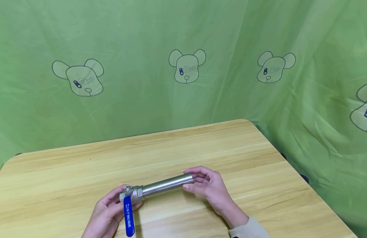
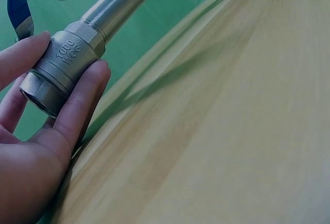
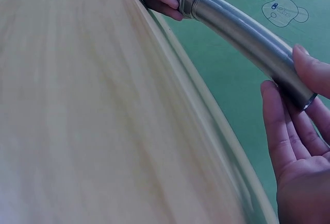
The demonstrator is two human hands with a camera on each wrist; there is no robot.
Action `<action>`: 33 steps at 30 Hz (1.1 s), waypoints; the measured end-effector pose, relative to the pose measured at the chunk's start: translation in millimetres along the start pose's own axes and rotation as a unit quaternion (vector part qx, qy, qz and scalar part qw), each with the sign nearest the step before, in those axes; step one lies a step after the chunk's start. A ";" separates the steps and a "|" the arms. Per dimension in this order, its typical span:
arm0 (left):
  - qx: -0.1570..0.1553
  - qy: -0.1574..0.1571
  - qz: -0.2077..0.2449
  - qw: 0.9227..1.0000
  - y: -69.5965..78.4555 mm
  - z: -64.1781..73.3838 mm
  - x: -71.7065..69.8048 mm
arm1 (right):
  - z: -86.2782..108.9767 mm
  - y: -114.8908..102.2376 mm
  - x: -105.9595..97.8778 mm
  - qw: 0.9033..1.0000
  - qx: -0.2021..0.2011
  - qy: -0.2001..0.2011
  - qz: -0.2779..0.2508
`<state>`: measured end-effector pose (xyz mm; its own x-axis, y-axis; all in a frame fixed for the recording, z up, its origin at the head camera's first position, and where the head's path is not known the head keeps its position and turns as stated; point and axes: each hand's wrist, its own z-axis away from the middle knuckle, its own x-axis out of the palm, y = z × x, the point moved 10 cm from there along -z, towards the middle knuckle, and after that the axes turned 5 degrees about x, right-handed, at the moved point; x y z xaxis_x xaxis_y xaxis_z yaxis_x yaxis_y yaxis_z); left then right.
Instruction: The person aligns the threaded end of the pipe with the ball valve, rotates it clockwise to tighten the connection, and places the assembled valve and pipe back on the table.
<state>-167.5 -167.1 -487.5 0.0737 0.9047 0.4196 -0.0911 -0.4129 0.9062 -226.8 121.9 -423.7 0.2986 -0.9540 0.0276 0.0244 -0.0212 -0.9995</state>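
A metal ball valve (image 2: 69,54) with a long blue lever handle (image 1: 128,216) is joined at its hex end to a shiny steel pipe (image 1: 168,185). My left hand (image 1: 107,211) grips the valve body, thumb and fingers on opposite sides of it; the left wrist view shows "1000 WOG" on the body and its open lower end. The blue handle hangs toward me in the head view. My right hand (image 1: 211,190) holds the free end of the pipe between thumb and fingers. Valve and pipe are held above the table, the pipe slanting up to the right in the head view.
The wood-grain table (image 1: 249,155) has rounded corners and lies beneath both hands. Green cloth (image 1: 142,99) printed with bear-head outlines hangs behind it and along its right side.
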 end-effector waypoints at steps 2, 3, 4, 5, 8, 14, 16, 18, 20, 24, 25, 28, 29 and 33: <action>-0.001 -0.003 -0.001 1.000 0.3 0.1 0.6 | 0.4 0.5 -0.8 1.000 0.006 0.008 0.008; 0.000 -0.006 0.000 1.000 0.5 0.1 1.0 | 0.7 0.8 -1.2 1.000 0.009 0.011 0.014; 0.000 -0.006 -0.001 1.000 0.4 0.1 0.9 | 0.9 1.2 -1.5 1.000 0.013 0.015 0.020; 0.001 -0.007 -0.001 1.000 0.4 0.0 0.9 | 1.2 1.6 -1.6 0.999 0.017 0.017 0.024; 0.002 -0.003 -0.005 1.000 0.5 -0.1 0.4 | 1.4 2.5 -1.0 0.999 0.027 0.019 0.027; 0.000 0.016 -0.013 1.000 0.4 -0.3 -1.4 | 0.3 2.9 2.1 1.000 0.023 0.004 0.020; -0.003 0.022 -0.016 1.000 -0.2 -0.2 -2.3 | 0.1 3.0 1.9 0.999 0.022 0.005 0.026; -0.003 0.030 -0.018 0.999 -0.3 -0.2 -3.3 | 0.1 2.4 1.5 0.999 0.017 0.006 0.038; 0.000 0.035 -0.020 0.999 0.1 -0.2 -3.7 | 0.4 -1.3 3.3 0.999 -0.001 -0.002 0.049; 0.015 0.042 -0.019 0.999 3.0 0.1 -2.1 | 2.7 -11.5 9.5 0.996 -0.049 -0.024 0.073; 0.018 0.044 -0.020 0.999 3.8 0.3 -1.2 | 3.3 -13.2 10.5 0.995 -0.057 -0.025 0.082; 0.026 0.062 -0.028 0.997 7.3 2.1 0.9 | 4.8 -15.3 11.0 0.991 -0.068 -0.015 0.116; 0.029 0.070 -0.033 0.997 8.9 2.9 1.4 | 5.1 -15.1 10.8 0.990 -0.067 -0.010 0.126; 0.048 0.089 -0.047 0.994 15.8 4.9 5.3 | 5.4 -13.2 10.3 0.988 -0.050 0.001 0.147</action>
<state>-163.7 -169.3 -470.7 -0.1007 0.9405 0.3244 0.0039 -0.3257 0.9455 -219.0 114.0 -410.2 0.2769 -0.9241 -0.2634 -0.1582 0.2265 -0.9611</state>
